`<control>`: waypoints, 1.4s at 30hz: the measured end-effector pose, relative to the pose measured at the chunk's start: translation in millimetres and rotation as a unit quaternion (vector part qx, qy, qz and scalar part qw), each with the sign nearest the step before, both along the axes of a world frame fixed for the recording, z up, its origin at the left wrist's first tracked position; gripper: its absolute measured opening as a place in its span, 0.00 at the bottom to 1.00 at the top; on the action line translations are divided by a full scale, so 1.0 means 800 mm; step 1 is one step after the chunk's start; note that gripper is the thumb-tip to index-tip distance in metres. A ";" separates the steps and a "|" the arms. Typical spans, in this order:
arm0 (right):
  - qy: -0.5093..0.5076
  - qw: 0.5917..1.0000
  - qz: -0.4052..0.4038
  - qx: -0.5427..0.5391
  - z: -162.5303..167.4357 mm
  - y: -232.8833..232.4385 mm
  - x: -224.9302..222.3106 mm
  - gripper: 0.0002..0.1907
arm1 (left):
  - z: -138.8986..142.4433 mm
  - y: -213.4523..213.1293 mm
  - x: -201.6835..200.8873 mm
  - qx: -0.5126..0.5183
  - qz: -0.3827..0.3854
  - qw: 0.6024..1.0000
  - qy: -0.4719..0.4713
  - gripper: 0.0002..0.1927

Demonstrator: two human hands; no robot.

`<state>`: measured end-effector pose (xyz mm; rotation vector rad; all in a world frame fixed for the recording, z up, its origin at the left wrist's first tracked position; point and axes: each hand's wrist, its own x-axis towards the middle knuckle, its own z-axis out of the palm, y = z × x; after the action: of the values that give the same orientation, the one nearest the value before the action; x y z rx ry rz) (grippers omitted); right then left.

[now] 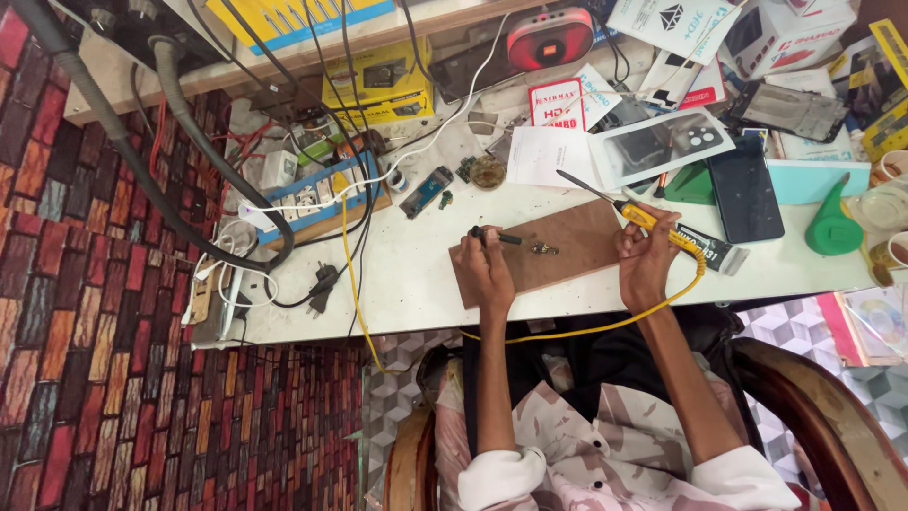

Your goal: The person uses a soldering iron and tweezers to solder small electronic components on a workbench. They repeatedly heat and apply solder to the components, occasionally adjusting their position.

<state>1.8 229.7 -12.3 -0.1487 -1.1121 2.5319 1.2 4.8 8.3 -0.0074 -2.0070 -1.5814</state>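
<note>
Fingers of left hand (484, 268) pinched closed on dark tweezers (498, 237), tips pointing at a small metal part (543, 249) on brown wooden board (567, 248); right hand (646, 255) wrapped around yellow-handled soldering iron (632, 213), tip raised above board's far edge; yellow cord (605, 326) trails off white table (407, 274).

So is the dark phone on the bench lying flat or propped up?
Flat. The dark phone lies screen-up on the white bench, beyond the right hand.
</note>
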 end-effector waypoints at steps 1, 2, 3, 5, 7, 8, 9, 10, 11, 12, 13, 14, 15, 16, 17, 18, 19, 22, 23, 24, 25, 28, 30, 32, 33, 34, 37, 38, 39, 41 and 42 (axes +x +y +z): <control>-0.004 1.000 0.001 -0.011 0.000 0.000 0.000 0.31 | 0.000 0.000 0.000 0.037 -0.011 0.999 -0.012 0.16; -0.009 1.000 0.003 -0.022 -0.001 0.001 0.000 0.32 | 0.000 0.000 0.000 0.074 -0.022 0.997 -0.023 0.16; -0.011 1.000 0.003 -0.025 -0.001 0.001 0.000 0.32 | 0.000 -0.001 0.000 0.089 -0.039 0.995 -0.024 0.16; -0.013 0.999 0.001 -0.031 -0.002 0.002 -0.002 0.34 | 0.001 -0.001 -0.002 0.120 -0.077 0.989 -0.024 0.15; -0.009 0.999 0.002 -0.046 -0.002 0.003 -0.003 0.34 | 0.003 -0.002 -0.003 0.096 -0.099 0.990 -0.018 0.15; -0.007 0.999 0.003 -0.053 -0.003 0.004 -0.004 0.34 | 0.004 -0.002 -0.003 0.083 -0.110 0.990 -0.016 0.15; -0.006 0.998 0.007 -0.060 -0.003 0.005 -0.004 0.34 | 0.004 -0.002 -0.003 0.086 -0.115 0.989 -0.018 0.15; -0.004 0.998 0.010 -0.066 -0.003 0.007 -0.005 0.34 | 0.005 -0.002 -0.003 0.088 -0.121 0.989 -0.020 0.15; -0.004 0.997 0.012 -0.072 -0.004 0.009 -0.004 0.34 | 0.005 -0.002 -0.002 0.091 -0.126 0.988 -0.023 0.15; -0.009 0.997 0.011 -0.075 -0.004 0.010 -0.003 0.34 | 0.005 -0.001 -0.001 0.074 -0.108 0.991 -0.024 0.15; -0.013 0.997 0.010 -0.078 -0.005 0.012 -0.003 0.34 | 0.004 -0.001 -0.001 0.057 -0.089 0.994 -0.024 0.16; -0.016 0.997 0.009 -0.080 -0.005 0.013 -0.002 0.34 | 0.004 -0.002 -0.001 0.040 -0.069 0.997 -0.023 0.16; -0.012 0.997 0.009 -0.075 -0.006 0.013 -0.001 0.34 | 0.002 -0.002 -0.002 0.048 -0.064 0.997 -0.020 0.16; -0.008 0.997 0.010 -0.070 -0.006 0.014 0.000 0.34 | 0.001 -0.002 -0.002 0.057 -0.058 0.997 -0.017 0.17; -0.004 0.998 0.011 -0.064 -0.007 0.014 0.001 0.34 | 0.000 -0.003 -0.003 0.066 -0.052 0.996 -0.013 0.17; -0.006 0.998 0.009 -0.066 -0.008 0.014 0.001 0.34 | -0.001 -0.004 -0.003 0.095 -0.074 0.993 -0.019 0.17; -0.010 0.998 0.007 -0.068 -0.009 0.014 0.002 0.33 | -0.002 -0.005 -0.003 0.125 -0.095 0.987 -0.026 0.17; -0.005 0.997 0.009 -0.071 -0.010 0.015 0.002 0.33 | -0.001 -0.006 -0.001 0.151 -0.130 0.979 -0.052 0.18; -0.003 0.997 0.012 -0.073 -0.011 0.015 0.003 0.33 | 0.000 -0.006 0.000 0.149 -0.136 0.977 -0.063 0.18; -0.006 0.997 0.014 -0.073 -0.011 0.016 0.003 0.33 | 0.002 -0.006 0.001 0.105 -0.125 0.985 -0.048 0.18; -0.009 0.997 0.014 -0.073 -0.011 0.017 0.003 0.34 | 0.004 -0.005 0.000 0.061 -0.115 0.991 -0.032 0.18; -0.012 0.998 0.014 -0.058 -0.011 0.018 0.005 0.34 | 0.010 -0.002 0.001 0.014 -0.094 0.995 -0.014 0.17; -0.013 0.998 0.011 -0.052 -0.011 0.018 0.006 0.33 | 0.011 0.000 0.001 0.011 -0.073 0.997 -0.003 0.17; -0.014 0.998 0.008 -0.054 -0.011 0.017 0.007 0.33 | 0.010 0.000 0.002 0.008 -0.040 0.999 0.019 0.17; -0.012 0.999 0.005 -0.048 -0.010 0.017 0.007 0.34 | 0.009 -0.001 0.001 0.036 -0.049 0.998 -0.001 0.17; -0.011 0.999 0.003 -0.042 -0.009 0.017 0.008 0.34 | 0.008 -0.002 0.003 0.065 -0.056 0.996 -0.022 0.17; -0.016 1.000 -0.001 -0.025 -0.004 0.016 0.011 0.34 | 0.005 -0.005 0.005 0.134 -0.106 0.984 -0.048 0.17; -0.017 1.000 -0.003 -0.018 -0.002 0.016 0.011 0.34 | 0.005 -0.005 0.004 0.154 -0.129 0.978 -0.048 0.17; -0.012 1.000 -0.013 -0.016 0.001 0.016 0.011 0.33 | 0.005 -0.004 0.004 0.139 -0.125 0.982 -0.032 0.17; -0.003 0.999 -0.031 -0.012 0.007 0.013 0.009 0.31 | 0.005 -0.003 0.003 0.108 -0.115 0.987 0.000 0.18; -0.008 0.999 -0.052 -0.003 0.010 0.012 0.007 0.30 | 0.006 -0.003 0.003 0.094 -0.102 0.990 -0.008 0.18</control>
<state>7.6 239.1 -4.7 -0.2237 -1.0752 2.4454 3.4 2.2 12.8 -0.1312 -1.9117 -1.9004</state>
